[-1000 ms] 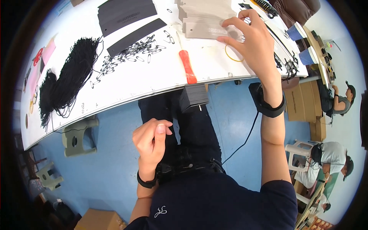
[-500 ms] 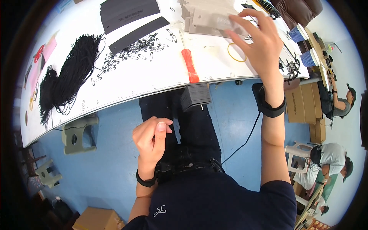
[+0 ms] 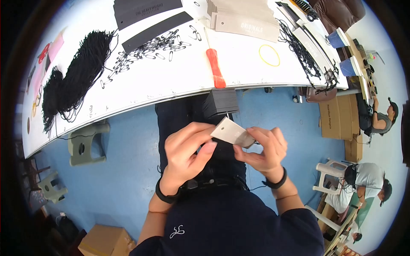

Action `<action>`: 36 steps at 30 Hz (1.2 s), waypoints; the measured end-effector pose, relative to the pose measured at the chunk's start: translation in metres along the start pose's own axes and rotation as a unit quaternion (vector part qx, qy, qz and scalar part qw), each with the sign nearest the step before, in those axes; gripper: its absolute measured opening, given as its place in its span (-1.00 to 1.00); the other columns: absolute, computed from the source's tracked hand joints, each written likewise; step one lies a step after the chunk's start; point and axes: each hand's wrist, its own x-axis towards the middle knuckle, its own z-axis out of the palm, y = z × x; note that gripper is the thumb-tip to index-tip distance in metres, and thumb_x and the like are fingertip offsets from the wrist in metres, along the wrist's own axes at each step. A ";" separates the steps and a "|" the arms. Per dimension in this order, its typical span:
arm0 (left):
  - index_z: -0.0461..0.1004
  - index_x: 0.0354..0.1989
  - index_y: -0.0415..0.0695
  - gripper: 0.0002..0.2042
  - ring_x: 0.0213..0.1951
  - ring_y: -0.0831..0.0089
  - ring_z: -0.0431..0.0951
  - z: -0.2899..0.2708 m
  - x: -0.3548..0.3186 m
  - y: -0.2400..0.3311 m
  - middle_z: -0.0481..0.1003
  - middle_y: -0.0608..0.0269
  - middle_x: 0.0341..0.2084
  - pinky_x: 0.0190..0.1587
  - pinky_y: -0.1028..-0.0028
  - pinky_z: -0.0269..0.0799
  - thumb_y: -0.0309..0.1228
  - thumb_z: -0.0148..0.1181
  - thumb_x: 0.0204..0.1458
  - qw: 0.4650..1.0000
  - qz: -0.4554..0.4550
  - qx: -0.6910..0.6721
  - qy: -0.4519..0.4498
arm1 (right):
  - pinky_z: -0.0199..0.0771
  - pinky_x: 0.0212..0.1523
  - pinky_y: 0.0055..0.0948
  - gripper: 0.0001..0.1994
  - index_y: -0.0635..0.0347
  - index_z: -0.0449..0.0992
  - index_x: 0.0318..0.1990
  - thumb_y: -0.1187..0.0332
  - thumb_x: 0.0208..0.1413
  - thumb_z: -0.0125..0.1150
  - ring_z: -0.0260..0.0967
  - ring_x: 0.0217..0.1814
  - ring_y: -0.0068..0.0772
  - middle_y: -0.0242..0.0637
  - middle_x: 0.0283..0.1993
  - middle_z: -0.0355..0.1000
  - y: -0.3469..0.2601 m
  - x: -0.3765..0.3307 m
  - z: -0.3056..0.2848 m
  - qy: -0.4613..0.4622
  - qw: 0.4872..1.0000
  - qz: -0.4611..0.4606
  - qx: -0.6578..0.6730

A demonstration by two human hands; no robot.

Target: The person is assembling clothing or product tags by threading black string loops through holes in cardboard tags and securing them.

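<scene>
In front of my lap, my right hand (image 3: 265, 150) pinches a small beige hang tag (image 3: 230, 131) between thumb and fingers. The tag is tilted, and a punched hole shows near its left end. My left hand (image 3: 188, 149) is at that end, its fingertips at the tag's edge and its thumb apart from them. Just beyond the tag, a thick stack of black tags (image 3: 222, 102) is at the table edge, with a thin metal pin sticking out of it. A red-handled awl (image 3: 215, 68) lies behind the stack, pointing away from me.
On the white table (image 3: 158, 81) lie a bundle of black cords (image 3: 81, 72), a pile of safety pins (image 3: 149, 53), black tags (image 3: 149, 13), beige tags (image 3: 247, 25) and a yellow rubber band (image 3: 269, 55). Paper cups (image 3: 349, 67) stand right. People sit at the far right.
My right hand has come back from the beige stack to my lap with a beige tag in it. My left hand has moved right and up to the tag, its fingers less curled.
</scene>
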 end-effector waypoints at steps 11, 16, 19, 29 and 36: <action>0.41 -0.55 -0.26 -0.89 -0.74 0.38 0.29 0.024 0.010 -0.004 0.33 0.21 -0.69 -0.67 0.48 0.14 -0.60 0.21 -0.06 0.984 -0.011 0.160 0.072 | 0.18 -0.60 -0.58 -0.53 0.24 0.45 -0.24 0.39 -0.38 0.55 0.23 -0.55 -0.46 -0.32 -0.34 0.46 -0.004 -0.015 0.035 0.044 0.996 0.070 0.045; 0.40 -0.64 -0.21 -0.83 -0.78 0.40 0.24 0.021 0.010 0.001 0.25 0.29 -0.80 -0.69 0.49 0.08 -0.57 0.26 -0.10 0.965 -0.011 0.247 0.083 | 0.11 -0.58 -0.66 -0.66 0.21 0.27 0.04 0.48 0.11 0.13 0.09 -0.52 -0.71 -0.27 -0.15 0.32 -0.013 -0.012 0.021 0.130 0.859 0.328 0.370; 0.42 -0.68 -0.19 -0.81 -0.79 0.42 0.24 0.020 0.003 0.002 0.23 0.32 -0.85 -0.70 0.49 0.09 -0.51 0.31 -0.14 0.966 -0.032 0.241 0.088 | 0.08 -0.58 -0.73 -0.70 0.18 0.18 0.10 0.52 0.22 -0.14 0.01 -0.53 -0.78 -0.28 -0.17 0.27 -0.021 0.010 0.006 0.108 0.758 0.401 0.502; 0.51 -0.43 -0.29 -0.89 -0.70 0.50 0.40 0.029 -0.001 0.004 0.46 0.24 -0.61 -0.64 0.59 0.27 -0.58 0.30 -0.14 0.997 -0.058 -0.027 -0.031 | 0.14 -0.50 -0.72 -0.67 0.23 0.15 0.13 0.56 0.21 -0.15 0.10 -0.42 -0.74 -0.26 -0.10 0.22 -0.034 0.008 0.014 0.067 0.778 0.348 0.519; 0.52 -0.45 -0.24 -0.88 -0.70 0.50 0.37 0.017 0.018 0.008 0.47 0.26 -0.61 -0.66 0.57 0.21 -0.64 0.29 -0.20 0.995 0.022 0.090 0.025 | 0.15 -0.50 -0.64 -0.81 0.31 0.45 -0.13 0.60 0.10 0.02 0.13 -0.45 -0.66 -0.24 -0.18 0.27 -0.021 -0.012 0.018 0.015 0.891 0.304 0.338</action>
